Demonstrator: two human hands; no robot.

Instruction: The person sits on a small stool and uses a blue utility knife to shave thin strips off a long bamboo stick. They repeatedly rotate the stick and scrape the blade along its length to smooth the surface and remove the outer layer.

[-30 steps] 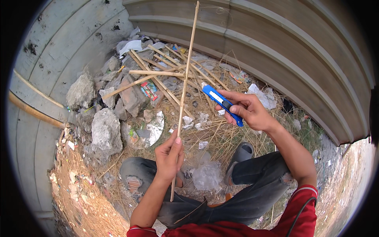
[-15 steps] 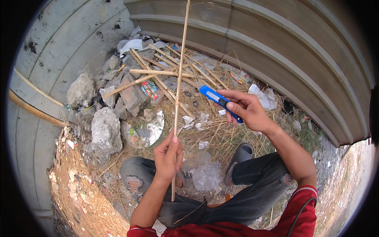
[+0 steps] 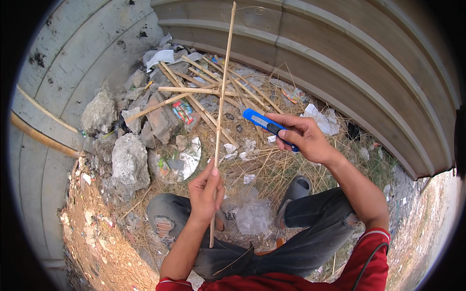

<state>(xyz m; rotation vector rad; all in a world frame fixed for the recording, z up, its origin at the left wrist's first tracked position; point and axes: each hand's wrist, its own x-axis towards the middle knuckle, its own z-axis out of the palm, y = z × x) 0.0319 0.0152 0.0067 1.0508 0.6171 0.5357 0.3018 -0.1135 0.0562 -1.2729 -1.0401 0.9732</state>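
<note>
Upright before me stands a long, thin bamboo strip (image 3: 221, 106), its lower part gripped in my left hand (image 3: 206, 190). My left fingers wrap around it, and its bottom end hangs over my thigh. To the right, my right hand (image 3: 307, 138) is closed around a blue utility knife (image 3: 266, 125), thumb on top near its dark slider. The knife's front end points up and left toward the strip, with a gap between them. A small tip of blade seems to show at that end, though it is hard to make out.
Beyond my hands, several bamboo strips (image 3: 194, 92) lie crossed on rubble and dry grass. Grey rocks (image 3: 130, 160) are at the left. A corrugated metal wall (image 3: 340, 63) closes off the far right, a pale wall (image 3: 87, 53) the left. Clear plastic (image 3: 254, 217) lies between my feet.
The knife has shifted slightly left, and its front end looks a little different, perhaps with some blade out. The bamboo strip has tilted slightly to the right at its top. Both hands keep their holds.
</note>
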